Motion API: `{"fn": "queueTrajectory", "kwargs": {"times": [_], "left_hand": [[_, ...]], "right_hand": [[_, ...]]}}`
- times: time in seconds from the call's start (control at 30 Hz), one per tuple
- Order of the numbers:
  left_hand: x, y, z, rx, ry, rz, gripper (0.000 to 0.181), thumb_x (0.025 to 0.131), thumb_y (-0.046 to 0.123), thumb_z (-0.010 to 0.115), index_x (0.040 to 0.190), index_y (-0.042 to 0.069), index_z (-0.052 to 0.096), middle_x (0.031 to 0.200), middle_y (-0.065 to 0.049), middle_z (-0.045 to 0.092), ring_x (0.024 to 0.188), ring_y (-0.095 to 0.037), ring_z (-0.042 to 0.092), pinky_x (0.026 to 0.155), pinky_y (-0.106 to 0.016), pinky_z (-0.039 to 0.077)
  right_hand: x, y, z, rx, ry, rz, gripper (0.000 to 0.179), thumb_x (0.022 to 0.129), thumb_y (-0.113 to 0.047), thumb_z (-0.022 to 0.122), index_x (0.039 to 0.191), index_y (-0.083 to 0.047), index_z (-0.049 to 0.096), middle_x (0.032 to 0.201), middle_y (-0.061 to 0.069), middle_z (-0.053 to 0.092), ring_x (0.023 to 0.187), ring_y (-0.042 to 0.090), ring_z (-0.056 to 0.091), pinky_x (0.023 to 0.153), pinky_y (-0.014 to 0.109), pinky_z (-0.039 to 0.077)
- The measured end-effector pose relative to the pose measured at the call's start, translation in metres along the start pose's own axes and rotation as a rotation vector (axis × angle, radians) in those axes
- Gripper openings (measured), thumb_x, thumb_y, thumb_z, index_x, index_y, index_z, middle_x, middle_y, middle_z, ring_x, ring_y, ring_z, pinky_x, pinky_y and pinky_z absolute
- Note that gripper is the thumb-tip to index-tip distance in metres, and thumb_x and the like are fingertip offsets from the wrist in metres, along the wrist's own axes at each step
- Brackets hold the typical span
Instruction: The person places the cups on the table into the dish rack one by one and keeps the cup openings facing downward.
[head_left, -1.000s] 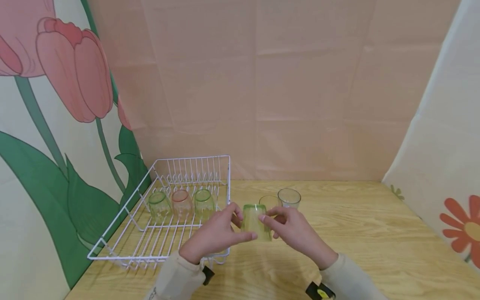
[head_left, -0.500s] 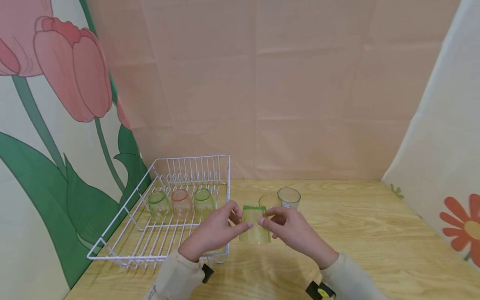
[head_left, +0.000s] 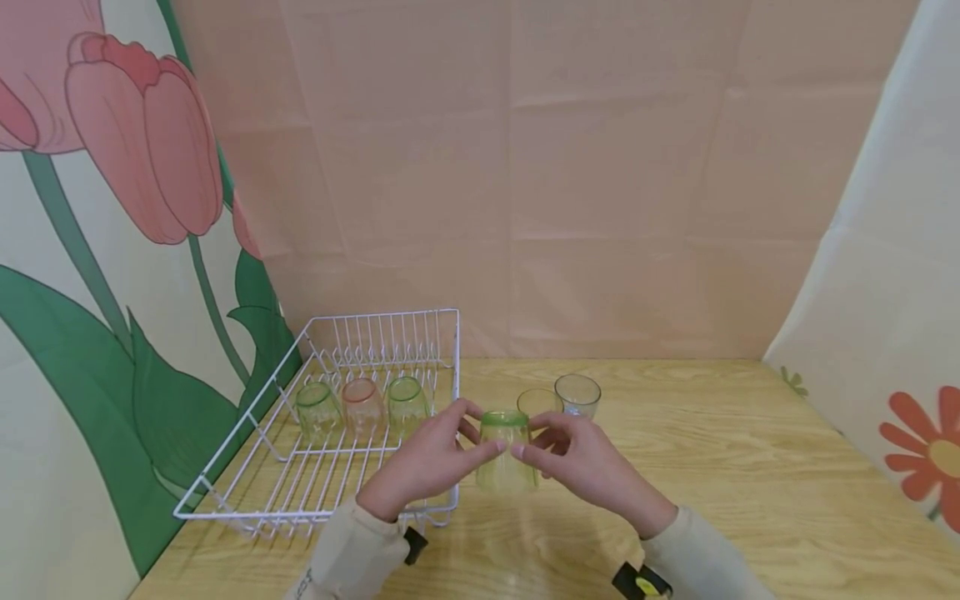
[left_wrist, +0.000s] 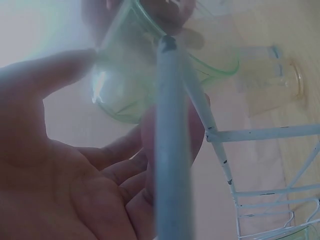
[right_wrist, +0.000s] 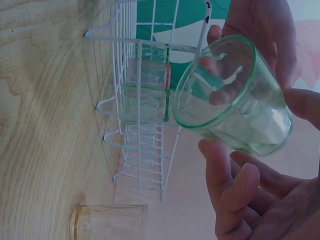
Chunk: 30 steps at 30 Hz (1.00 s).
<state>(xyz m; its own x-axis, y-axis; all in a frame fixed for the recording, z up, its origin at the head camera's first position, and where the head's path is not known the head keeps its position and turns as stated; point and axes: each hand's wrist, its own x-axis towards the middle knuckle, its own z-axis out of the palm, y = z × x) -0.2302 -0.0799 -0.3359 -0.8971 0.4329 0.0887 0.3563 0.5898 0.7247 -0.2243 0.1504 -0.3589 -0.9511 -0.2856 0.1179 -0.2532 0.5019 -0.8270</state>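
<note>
A clear green drinking glass (head_left: 506, 471) hangs in the air between both hands, its mouth facing down. My left hand (head_left: 423, 462) holds its left side between thumb and fingers. On the opposite side, my right hand (head_left: 588, 458) pinches it likewise, and the two thumbs nearly meet at the front. In the right wrist view the glass (right_wrist: 235, 97) shows its green rim and open mouth. The left wrist view has a white rack bar (left_wrist: 174, 145) crossing in front of the left hand (left_wrist: 70, 175), covering part of the glass (left_wrist: 130, 65).
A white wire dish rack (head_left: 318, 517) stands left on the wooden table (head_left: 712, 467). In it sit a green glass (head_left: 318, 412), a pink glass (head_left: 363, 410) and another green glass (head_left: 407, 408) in a row. Behind my right hand stand a yellowish glass (head_left: 538, 400) and a greyish glass (head_left: 578, 395).
The green glass has turned from a slight lean to nearly straight, its base tipping toward the head camera. My left thumb has moved up along it; the right hand has barely shifted.
</note>
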Motion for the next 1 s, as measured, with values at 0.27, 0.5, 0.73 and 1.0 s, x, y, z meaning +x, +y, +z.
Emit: {"fn": "queueTrajectory", "kwargs": {"times": [0.27, 0.5, 0.73, 1.0], "left_hand": [[-0.0009, 0.0004, 0.0004, 0.011, 0.005, 0.031, 0.061, 0.092, 0.052, 0.065, 0.131, 0.006, 0.053, 0.11, -0.008, 0.068, 0.078, -0.011, 0.065, 0.067, -0.033, 0.053], [-0.0019, 0.0012, 0.0007, 0.014, 0.004, 0.038, 0.062, 0.091, 0.051, 0.067, 0.132, 0.007, 0.053, 0.113, -0.008, 0.067, 0.074, -0.01, 0.063, 0.065, -0.031, 0.052], [-0.0019, 0.0006, 0.0016, -0.011, -0.013, 0.068, 0.061, 0.092, 0.05, 0.066, 0.135, 0.008, 0.054, 0.11, -0.009, 0.066, 0.068, -0.01, 0.062, 0.059, -0.03, 0.052], [-0.0022, 0.0004, 0.0036, -0.016, 0.01, 0.079, 0.056, 0.09, 0.051, 0.069, 0.13, 0.013, 0.058, 0.111, -0.004, 0.064, 0.068, -0.01, 0.061, 0.056, -0.029, 0.051]], "right_hand": [[-0.0005, 0.0009, 0.0006, 0.008, -0.016, -0.027, 0.054, 0.09, -0.041, 0.074, 0.125, -0.002, 0.062, 0.096, 0.006, 0.07, 0.075, 0.023, 0.067, 0.062, 0.034, 0.053], [-0.001, 0.002, 0.0008, 0.0, -0.024, -0.073, 0.051, 0.09, -0.039, 0.075, 0.123, -0.003, 0.064, 0.096, 0.006, 0.071, 0.071, 0.02, 0.065, 0.058, 0.032, 0.053], [-0.0018, 0.0041, 0.0005, -0.011, -0.036, -0.119, 0.048, 0.089, -0.038, 0.076, 0.123, -0.006, 0.065, 0.099, 0.007, 0.071, 0.071, 0.02, 0.065, 0.057, 0.031, 0.052], [-0.0015, 0.006, 0.0019, -0.011, -0.032, -0.127, 0.048, 0.089, -0.043, 0.075, 0.124, -0.011, 0.065, 0.104, 0.006, 0.071, 0.07, 0.019, 0.066, 0.057, 0.031, 0.053]]}}
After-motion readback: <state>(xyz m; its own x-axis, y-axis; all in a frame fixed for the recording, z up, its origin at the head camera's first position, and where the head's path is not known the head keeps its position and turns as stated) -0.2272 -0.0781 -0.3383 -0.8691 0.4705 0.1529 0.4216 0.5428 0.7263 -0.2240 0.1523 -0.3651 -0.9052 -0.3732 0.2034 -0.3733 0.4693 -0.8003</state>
